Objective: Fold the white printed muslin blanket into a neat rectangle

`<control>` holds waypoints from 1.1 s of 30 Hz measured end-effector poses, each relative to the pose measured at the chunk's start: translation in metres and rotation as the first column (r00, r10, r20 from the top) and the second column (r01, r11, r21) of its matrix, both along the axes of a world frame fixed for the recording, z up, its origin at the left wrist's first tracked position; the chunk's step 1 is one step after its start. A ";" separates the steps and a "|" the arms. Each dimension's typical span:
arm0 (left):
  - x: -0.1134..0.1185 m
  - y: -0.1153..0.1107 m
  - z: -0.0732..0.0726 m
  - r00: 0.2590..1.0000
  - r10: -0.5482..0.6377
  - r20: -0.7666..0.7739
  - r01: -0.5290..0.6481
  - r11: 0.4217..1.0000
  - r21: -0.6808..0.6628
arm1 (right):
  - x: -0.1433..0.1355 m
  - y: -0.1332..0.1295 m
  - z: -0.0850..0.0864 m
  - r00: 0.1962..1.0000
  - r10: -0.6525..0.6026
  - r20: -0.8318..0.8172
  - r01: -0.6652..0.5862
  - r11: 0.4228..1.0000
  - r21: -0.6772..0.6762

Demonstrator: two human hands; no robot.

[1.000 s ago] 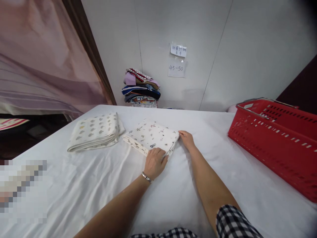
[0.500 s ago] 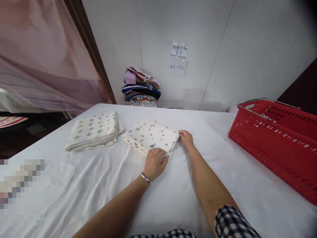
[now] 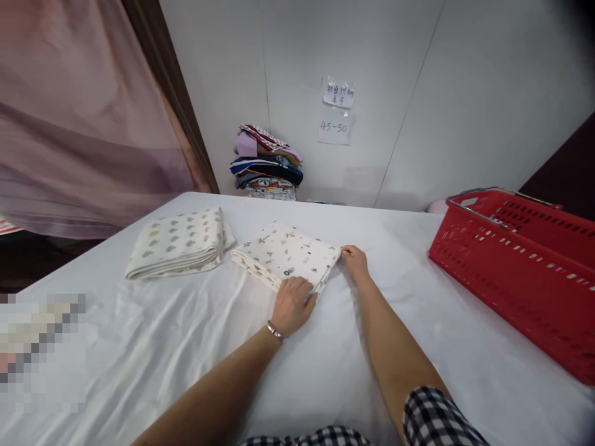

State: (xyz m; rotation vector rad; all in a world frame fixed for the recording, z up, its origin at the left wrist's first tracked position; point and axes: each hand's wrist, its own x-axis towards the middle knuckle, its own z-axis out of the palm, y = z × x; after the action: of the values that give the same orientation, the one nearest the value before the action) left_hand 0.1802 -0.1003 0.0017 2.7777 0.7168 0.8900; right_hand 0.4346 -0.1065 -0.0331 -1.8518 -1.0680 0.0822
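Observation:
A folded white cloth [image 3: 297,251] with small printed figures lies in the middle of the table, turned so that one corner points toward me. My left hand [image 3: 292,303], with a silver bracelet at the wrist, is closed on its near corner, fingers on top and thumb at the side. At the cloth's right corner, my right hand [image 3: 356,261] pinches the edge between thumb and fingers. To the left rests a second folded cloth [image 3: 179,241], white with grey printed shapes and one yellow one; neither hand touches it.
A red plastic basket [image 3: 511,272] with a metal handle stands at the table's right side. Wrinkled white fabric covers the table [image 3: 186,347]. Against the wall behind is a stack of folded textiles [image 3: 267,164]. A pink curtain [image 3: 93,124] hangs at left. Part of the lower left is pixelated.
My right hand has shifted slightly to the right, with the cloth's right corner drawn out in its fingers. My left hand stays on the near corner.

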 end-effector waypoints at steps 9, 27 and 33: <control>-0.001 -0.003 -0.002 0.999 -0.024 -0.048 0.025 1.000 0.014 | -0.009 -0.006 0.006 0.997 0.023 0.072 -0.021 0.999 -0.027; -0.053 -0.011 0.001 0.968 -0.252 -0.006 0.252 0.968 0.013 | -0.063 -0.011 0.033 0.878 0.370 0.304 -0.341 0.929 -0.146; -0.073 0.020 0.001 0.959 0.250 0.131 -0.186 0.909 -0.373 | -0.123 -0.018 0.059 0.823 0.567 0.038 -0.558 0.820 -0.128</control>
State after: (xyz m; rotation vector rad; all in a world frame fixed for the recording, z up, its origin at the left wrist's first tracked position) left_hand 0.1069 -0.0798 0.0028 2.2998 1.0570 0.9213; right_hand 0.3115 -0.1249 0.0259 -1.5820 -1.6708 0.4319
